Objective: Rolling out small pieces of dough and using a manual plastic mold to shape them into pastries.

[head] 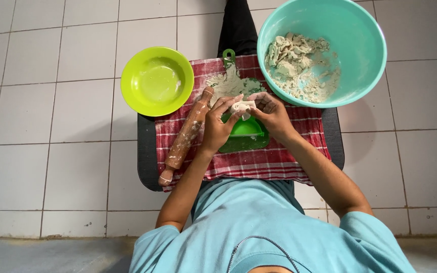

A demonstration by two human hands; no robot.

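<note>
the red checked cloth (259, 164) is your landmark here, spread over a dark board (146, 151) on the tiled floor (46, 111). at the cloth's far right corner sits the big teal bowl (360, 35), overlapping the edge, with torn scraps and crumbs of pale dough in its bottom. off the cloth's far left corner is the lime green bowl (142, 71), seemingly holding only a pale film. a wooden rolling pin (185, 136), dusted with flour, lies slanted along the cloth's left side. near the cloth's middle is a green plastic mould (246, 131), with a floury patch just beyond it.

smallest of all is the piece of dough (243, 105), held just above the mould, over the cloth's centre. your left hand (218, 126) and right hand (271, 114) meet on it, fingertips of both pinching its ends, neither hand spread.

judge it as light, soft and slightly tacky: it will likely stretch, tear or take finger dents if you squeeze. take it by the edges with fingertip pads and support the middle from beneath. the flour should keep it from sticking.
</note>
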